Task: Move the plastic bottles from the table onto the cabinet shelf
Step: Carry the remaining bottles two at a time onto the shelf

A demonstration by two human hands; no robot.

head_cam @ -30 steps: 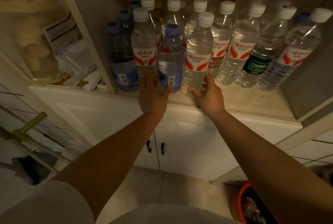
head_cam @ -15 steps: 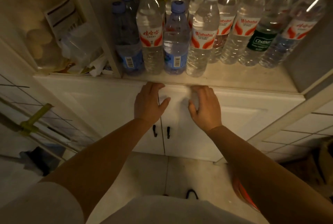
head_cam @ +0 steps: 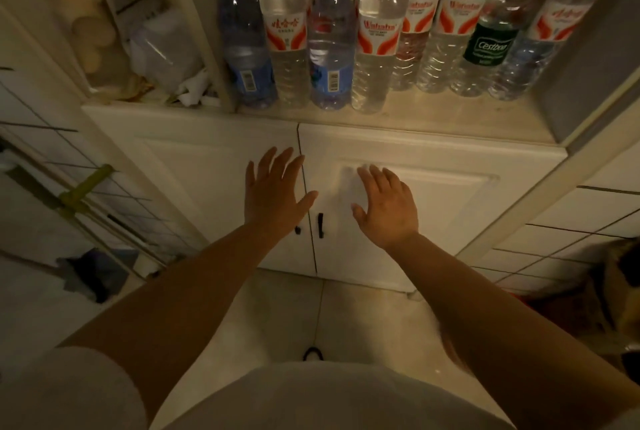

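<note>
- Plastic bottles (head_cam: 377,31) upright in a crowded row along the front edge of the cabinet shelf (head_cam: 450,118), more behind them; red-and-white labels on most, blue labels on two near the left end, a dark green label toward the right end.
- Left hand (head_cam: 273,194) below the shelf's front edge, well apart from the bottles, in front of the left cabinet door (head_cam: 207,170); fingers spread and nearly straight, holding nothing.
- Right hand (head_cam: 388,204) beside it at about the same height, over the panel of the right cabinet door (head_cam: 450,194); fingers loose and slightly bent, holding nothing.
- Cannot tell whether either hand touches its door.
- Two dark door handles (head_cam: 320,225) between and just below the hands.
- Tiled floor (head_cam: 277,318) beneath.
</note>
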